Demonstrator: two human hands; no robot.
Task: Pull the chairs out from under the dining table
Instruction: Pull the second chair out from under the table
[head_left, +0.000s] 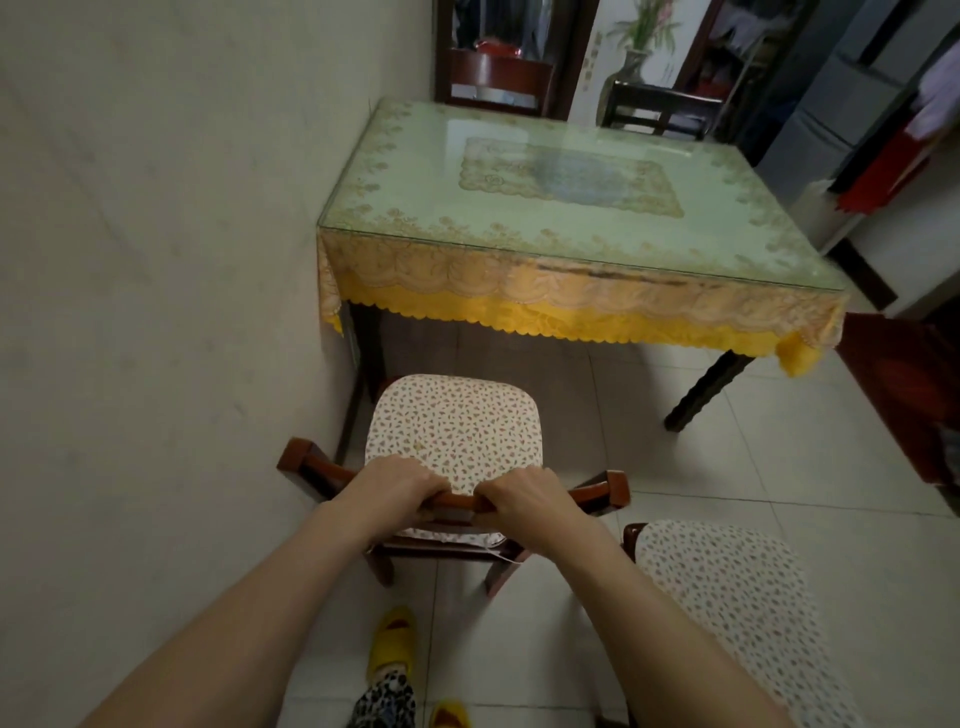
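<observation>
A wooden chair with a floral seat cushion (454, 426) stands on the tiled floor in front of the dining table (571, 306), its seat fully out from under the yellow lace cloth. My left hand (397, 480) and my right hand (524, 496) both grip the chair's curved top rail (597, 493), close together at its middle. A second chair with the same floral cushion (727, 587) stands to the right, clear of the table. Two dark wooden chairs (493, 83) (657, 111) stand at the table's far side.
A plain wall (156, 260) runs along the left, touching the table's left edge and close to the held chair. Dark red furniture (904, 395) stands at the right. My feet in yellow slippers (392, 644) are on the tiles behind the chair.
</observation>
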